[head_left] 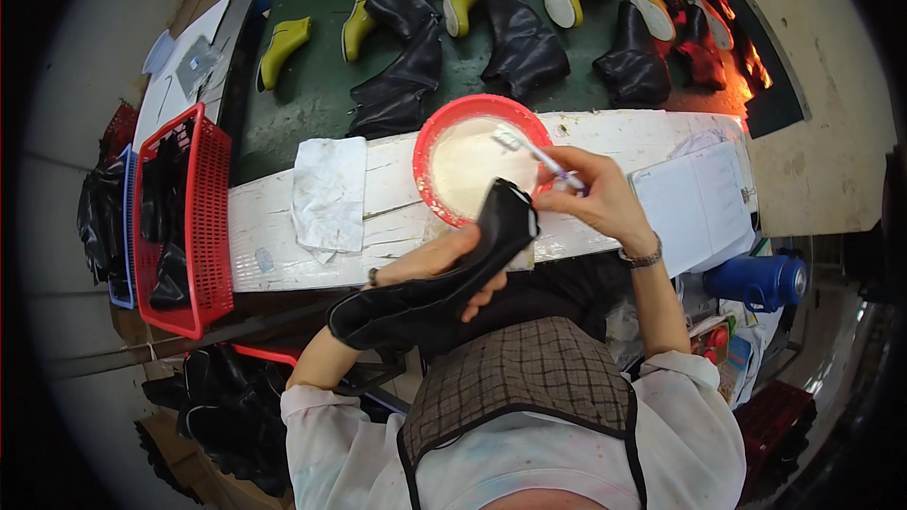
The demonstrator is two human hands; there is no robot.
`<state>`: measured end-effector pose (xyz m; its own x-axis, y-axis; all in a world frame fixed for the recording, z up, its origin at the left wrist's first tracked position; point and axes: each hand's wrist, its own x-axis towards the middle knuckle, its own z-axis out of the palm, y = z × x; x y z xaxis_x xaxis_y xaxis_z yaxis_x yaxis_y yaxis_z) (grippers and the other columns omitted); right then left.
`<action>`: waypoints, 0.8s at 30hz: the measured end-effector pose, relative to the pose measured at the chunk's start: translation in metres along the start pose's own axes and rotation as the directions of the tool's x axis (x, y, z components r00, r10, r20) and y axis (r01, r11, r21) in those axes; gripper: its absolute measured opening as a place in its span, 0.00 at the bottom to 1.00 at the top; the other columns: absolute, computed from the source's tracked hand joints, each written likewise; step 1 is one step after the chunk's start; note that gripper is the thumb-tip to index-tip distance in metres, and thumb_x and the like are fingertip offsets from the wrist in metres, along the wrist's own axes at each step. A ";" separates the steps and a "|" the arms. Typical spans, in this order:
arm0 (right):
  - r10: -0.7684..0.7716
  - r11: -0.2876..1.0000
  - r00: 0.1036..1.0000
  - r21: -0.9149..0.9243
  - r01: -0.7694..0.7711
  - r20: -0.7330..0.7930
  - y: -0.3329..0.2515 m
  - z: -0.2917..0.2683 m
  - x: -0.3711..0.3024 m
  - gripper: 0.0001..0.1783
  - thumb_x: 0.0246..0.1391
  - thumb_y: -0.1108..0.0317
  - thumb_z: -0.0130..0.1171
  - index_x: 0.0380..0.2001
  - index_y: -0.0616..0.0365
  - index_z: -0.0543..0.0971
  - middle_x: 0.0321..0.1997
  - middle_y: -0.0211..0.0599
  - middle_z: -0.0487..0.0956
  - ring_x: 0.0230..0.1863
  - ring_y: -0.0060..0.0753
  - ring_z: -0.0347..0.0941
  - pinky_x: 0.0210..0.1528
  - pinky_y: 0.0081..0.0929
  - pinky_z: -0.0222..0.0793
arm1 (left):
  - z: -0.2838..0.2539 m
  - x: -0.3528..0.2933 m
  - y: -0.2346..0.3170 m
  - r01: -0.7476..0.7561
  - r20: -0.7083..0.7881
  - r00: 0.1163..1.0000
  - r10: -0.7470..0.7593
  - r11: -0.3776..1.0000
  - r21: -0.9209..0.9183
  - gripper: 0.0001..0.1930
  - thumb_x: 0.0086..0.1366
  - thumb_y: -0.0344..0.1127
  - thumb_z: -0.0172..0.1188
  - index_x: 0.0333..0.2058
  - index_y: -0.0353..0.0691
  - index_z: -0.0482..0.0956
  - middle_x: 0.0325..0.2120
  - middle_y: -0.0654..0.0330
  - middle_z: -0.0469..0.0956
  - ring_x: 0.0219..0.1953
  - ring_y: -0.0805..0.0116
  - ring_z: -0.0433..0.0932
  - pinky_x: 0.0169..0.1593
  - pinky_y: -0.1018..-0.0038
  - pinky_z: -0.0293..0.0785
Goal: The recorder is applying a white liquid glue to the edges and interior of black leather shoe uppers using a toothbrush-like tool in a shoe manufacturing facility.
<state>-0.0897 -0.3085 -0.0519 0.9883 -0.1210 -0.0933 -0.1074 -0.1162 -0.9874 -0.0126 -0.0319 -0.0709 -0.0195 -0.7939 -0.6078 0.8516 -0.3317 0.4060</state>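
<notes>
My left hand is wrapped round a black leather boot upper, which slants across in front of my apron, its toe end up toward the bowl. In my right hand is a toothbrush with a white and purple handle, pinched between thumb and fingers. The brush head is over a red plastic bowl of cream-coloured paste. Whether the bristles touch the paste I cannot tell. The bowl stands on a white board just past the boot.
Beyond the board, a green surface carries several black boot uppers and yellow-green shoe lasts, with an orange glow at the far right. A red basket stands left, near a white cloth. Papers and a blue flask are at right.
</notes>
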 end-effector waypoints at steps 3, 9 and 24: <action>-0.006 0.992 0.997 0.126 -0.003 0.076 0.008 0.009 0.001 0.29 0.51 0.74 0.74 0.58 0.63 0.78 0.37 0.22 0.81 0.31 0.08 0.68 0.36 0.10 0.65 | 0.031 0.015 0.006 0.094 0.102 0.990 -0.098 0.995 0.043 0.42 0.75 0.70 0.26 0.67 0.40 0.64 0.30 0.61 0.75 0.27 0.72 0.76 0.29 0.73 0.78; 0.045 0.993 0.999 0.107 -0.046 0.015 0.004 0.012 0.000 0.23 0.52 0.72 0.75 0.52 0.60 0.79 0.24 0.14 0.71 0.26 0.07 0.63 0.30 0.12 0.58 | 0.055 -0.005 0.015 -0.405 0.138 0.913 0.383 0.891 0.206 0.36 0.69 0.55 0.57 0.66 0.33 0.66 0.43 0.59 0.81 0.42 0.74 0.80 0.46 0.77 0.78; -0.418 0.873 0.908 -0.270 0.406 0.012 -0.007 -0.023 0.002 0.11 0.56 0.73 0.71 0.43 0.59 0.89 0.30 0.27 0.80 0.27 0.15 0.68 0.26 0.16 0.57 | 0.031 -0.047 0.055 -0.126 -0.281 0.841 0.462 0.673 0.729 0.16 0.63 0.36 0.72 0.44 0.29 0.85 0.34 0.61 0.86 0.35 0.77 0.82 0.42 0.77 0.79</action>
<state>-0.0893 -0.3306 -0.0427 0.9438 -0.0494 0.3268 0.2778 -0.4171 -0.8653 0.0186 -0.0284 0.0013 0.5244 -0.6775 -0.5158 0.1936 -0.4950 0.8471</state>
